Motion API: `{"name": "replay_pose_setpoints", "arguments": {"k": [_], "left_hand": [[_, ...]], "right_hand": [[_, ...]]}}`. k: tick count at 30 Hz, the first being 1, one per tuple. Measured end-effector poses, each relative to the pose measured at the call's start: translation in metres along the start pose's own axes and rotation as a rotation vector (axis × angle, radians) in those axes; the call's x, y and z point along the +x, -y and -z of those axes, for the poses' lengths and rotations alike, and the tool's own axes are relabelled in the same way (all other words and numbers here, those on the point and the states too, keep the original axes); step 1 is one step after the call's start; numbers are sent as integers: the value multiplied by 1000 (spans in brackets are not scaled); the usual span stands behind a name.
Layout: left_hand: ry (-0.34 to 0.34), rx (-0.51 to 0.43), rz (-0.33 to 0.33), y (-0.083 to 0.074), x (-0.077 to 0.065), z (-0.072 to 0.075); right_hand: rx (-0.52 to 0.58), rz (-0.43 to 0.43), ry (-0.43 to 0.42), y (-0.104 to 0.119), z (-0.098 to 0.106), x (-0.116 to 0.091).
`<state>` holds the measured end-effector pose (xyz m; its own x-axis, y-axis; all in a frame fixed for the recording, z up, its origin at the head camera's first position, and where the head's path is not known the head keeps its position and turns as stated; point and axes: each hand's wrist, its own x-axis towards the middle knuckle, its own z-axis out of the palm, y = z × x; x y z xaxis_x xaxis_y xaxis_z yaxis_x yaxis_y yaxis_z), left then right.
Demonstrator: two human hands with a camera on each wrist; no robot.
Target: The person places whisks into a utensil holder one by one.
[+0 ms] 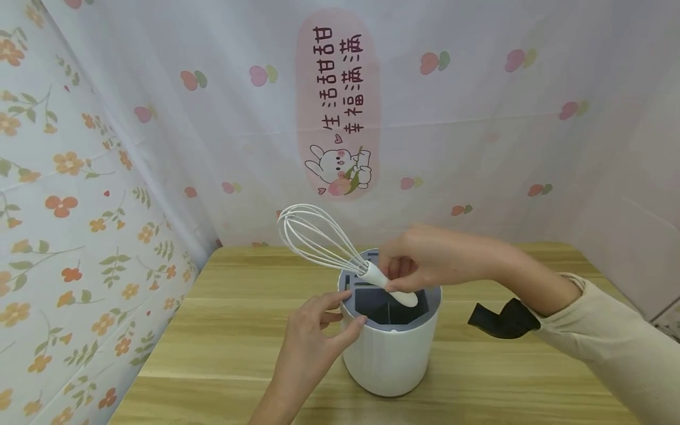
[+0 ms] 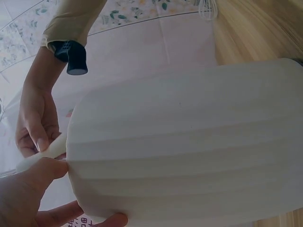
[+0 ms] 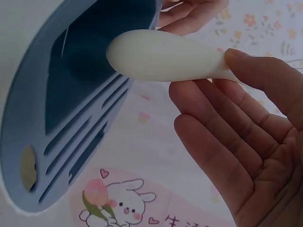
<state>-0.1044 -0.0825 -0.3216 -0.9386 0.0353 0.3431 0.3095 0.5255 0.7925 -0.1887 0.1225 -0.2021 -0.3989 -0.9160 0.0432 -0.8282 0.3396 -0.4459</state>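
Observation:
A whisk (image 1: pixel 324 239) with white wires and a cream handle (image 3: pixel 161 56) tilts over a round white utensil holder (image 1: pixel 390 360). My right hand (image 1: pixel 419 260) pinches the handle between thumb and fingers. The handle's rounded end points down toward the large dark compartment (image 1: pixel 393 307) in the holder's grey-blue top, and the wire loops point up and left. My left hand (image 1: pixel 313 339) holds the holder at its near left rim, thumb and index finger on the edge. In the left wrist view the holder's white wall (image 2: pixel 189 142) fills most of the frame.
Narrow slots (image 3: pixel 90 137) lie beside the big compartment in the holder's top. The holder stands on a wood-grain table (image 1: pixel 239 336). A printed curtain (image 1: pixel 467 130) hangs behind, a floral one (image 1: pixel 74 236) at left. A black strap piece (image 1: pixel 504 319) sticks out at my right cuff.

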Motion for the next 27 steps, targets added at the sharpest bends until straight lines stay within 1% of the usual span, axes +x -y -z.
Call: {"name": "replay_pose_setpoints", "arguments": {"k": [7,12,18,20,25,27], "left_hand": [[-26,-11,-42,2,0,0],[-26,-18,-44,3,0,1],[-26,-13,-54,2,0,0],[-26,-7,-63,2,0,0],[-27,-9,-85,2,0,0],[-25,-19,-73,2,0,0]], "right_hand": [[13,27,65,-2,-6,24],[46,42,92,-6,-13,35],[113,52,128,-11,-21,39],[124,43,142,-12,-22,40],[104,8,176,-14,-24,42],[79,-1,189,-14,-25,43]]}}
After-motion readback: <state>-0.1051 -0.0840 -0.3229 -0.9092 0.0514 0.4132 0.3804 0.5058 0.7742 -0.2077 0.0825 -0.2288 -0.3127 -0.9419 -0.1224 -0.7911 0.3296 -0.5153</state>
